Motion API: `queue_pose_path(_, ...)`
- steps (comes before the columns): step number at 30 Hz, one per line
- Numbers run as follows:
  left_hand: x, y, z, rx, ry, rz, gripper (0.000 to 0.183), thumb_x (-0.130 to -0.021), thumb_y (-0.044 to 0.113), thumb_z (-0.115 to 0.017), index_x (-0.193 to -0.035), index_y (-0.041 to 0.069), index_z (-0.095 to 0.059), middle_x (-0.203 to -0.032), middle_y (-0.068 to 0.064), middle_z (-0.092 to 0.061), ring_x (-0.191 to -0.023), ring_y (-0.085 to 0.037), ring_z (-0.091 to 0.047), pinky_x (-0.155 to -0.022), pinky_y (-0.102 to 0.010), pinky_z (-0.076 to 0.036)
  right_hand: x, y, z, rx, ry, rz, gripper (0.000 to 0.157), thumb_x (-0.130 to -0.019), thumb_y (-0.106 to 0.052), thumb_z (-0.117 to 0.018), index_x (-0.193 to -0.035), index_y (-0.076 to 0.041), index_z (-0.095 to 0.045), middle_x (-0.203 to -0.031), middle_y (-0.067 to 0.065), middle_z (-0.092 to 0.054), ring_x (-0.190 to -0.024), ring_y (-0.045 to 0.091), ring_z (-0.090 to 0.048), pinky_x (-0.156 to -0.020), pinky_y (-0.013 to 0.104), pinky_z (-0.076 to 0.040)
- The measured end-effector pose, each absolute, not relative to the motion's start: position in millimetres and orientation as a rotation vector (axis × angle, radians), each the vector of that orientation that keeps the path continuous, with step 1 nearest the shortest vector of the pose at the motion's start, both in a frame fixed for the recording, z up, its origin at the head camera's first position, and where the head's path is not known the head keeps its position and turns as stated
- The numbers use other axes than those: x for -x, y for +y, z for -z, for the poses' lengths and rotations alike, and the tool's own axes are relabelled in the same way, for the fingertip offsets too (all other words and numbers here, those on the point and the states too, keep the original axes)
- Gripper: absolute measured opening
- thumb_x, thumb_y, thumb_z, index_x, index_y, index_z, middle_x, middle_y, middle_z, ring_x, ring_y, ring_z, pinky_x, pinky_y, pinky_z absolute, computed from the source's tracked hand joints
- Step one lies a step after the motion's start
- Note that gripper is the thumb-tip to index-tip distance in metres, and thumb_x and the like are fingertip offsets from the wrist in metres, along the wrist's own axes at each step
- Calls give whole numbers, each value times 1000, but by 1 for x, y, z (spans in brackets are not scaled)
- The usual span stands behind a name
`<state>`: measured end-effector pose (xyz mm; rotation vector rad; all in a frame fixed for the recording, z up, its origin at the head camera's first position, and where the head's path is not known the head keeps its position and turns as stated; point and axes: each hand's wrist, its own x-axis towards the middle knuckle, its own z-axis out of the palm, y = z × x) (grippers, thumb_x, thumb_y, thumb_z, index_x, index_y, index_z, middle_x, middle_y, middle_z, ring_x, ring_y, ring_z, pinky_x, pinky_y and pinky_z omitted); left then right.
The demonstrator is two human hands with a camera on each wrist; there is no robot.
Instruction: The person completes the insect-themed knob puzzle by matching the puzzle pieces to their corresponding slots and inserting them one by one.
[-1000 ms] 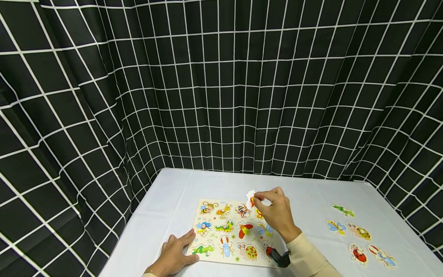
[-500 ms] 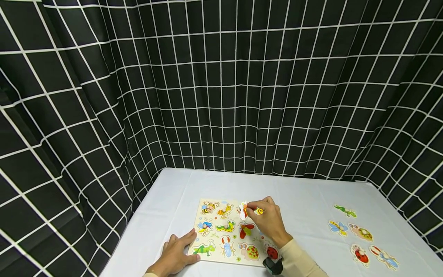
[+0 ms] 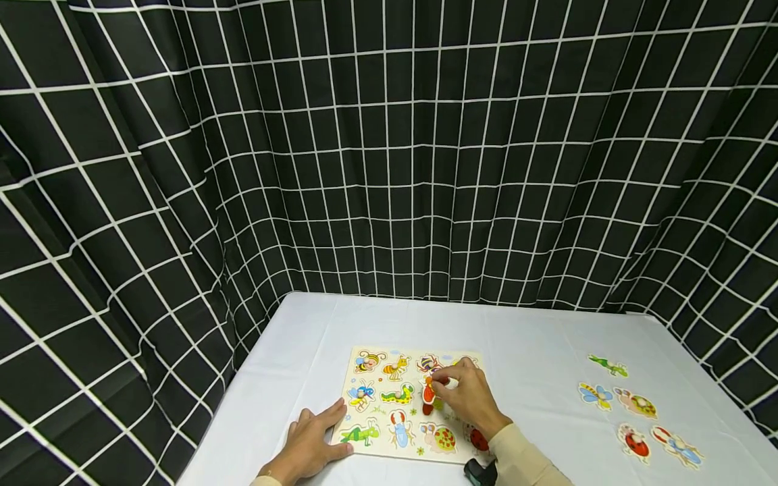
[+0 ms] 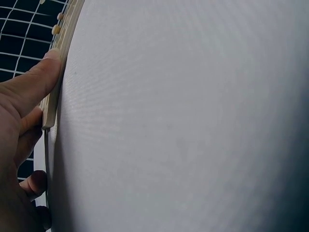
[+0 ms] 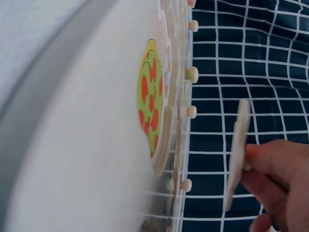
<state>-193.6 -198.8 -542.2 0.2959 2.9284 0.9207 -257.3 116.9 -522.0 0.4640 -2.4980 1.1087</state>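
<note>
A wooden insect puzzle board (image 3: 419, 456) lies on the table. My right hand (image 3: 471, 398) pinches a red insect puzzle piece (image 3: 428, 390) by the knob on its face, over the red insect picture in the middle row. In the right wrist view, that puzzle piece (image 5: 237, 154) appears edge-on, apart from the board's surface. The left hand (image 3: 311, 435) touches the board's front left corner, thumb on the front edge and forefinger along the left edge. Its thumb (image 4: 38, 79) presses the board's edge (image 4: 58, 92) in the left wrist view.
To the right lie loose puzzle pieces: a grasshopper (image 3: 608, 365), a dragonfly (image 3: 595, 396), a snail (image 3: 637, 403), a ladybug (image 3: 635, 443) and a stag beetle (image 3: 677, 446). Knobbed pieces such as the caterpillar (image 3: 398, 393) sit in the board. A black gridded curtain (image 3: 389, 169) surrounds the white table (image 3: 516, 337).
My right hand has carried the red insect piece from above the board's back edge, leftward and nearer, to over the middle row. The left hand has stayed at the corner.
</note>
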Motion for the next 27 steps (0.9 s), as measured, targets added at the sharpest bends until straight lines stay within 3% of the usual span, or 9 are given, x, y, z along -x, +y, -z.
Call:
queue_pose_path(11, 193, -200, 542, -332, 2937, -944, 79, -70, 47, -80, -136, 10, -56, -148, 0, -42, -79, -13, -31, -70, -33, -28, 260, 117, 531, -460, -2560, -1071, 16, -74, -9, -82, -80, -24, -77, -75, -17, -57, -72, 14, -45, -63, 30, -37)
queue_pose_path(27, 194, -199, 543, -315, 2928, -930, 80, -70, 47, -80, -137, 10, -55, -149, 1, -41, -80, -13, -31, -71, -33, -28, 258, 118, 538, -495, -2659, -1025, 10, -79, -12, -79, -83, -21, -77, -75, -12, -56, -70, 11, -39, -61, 29, -35)
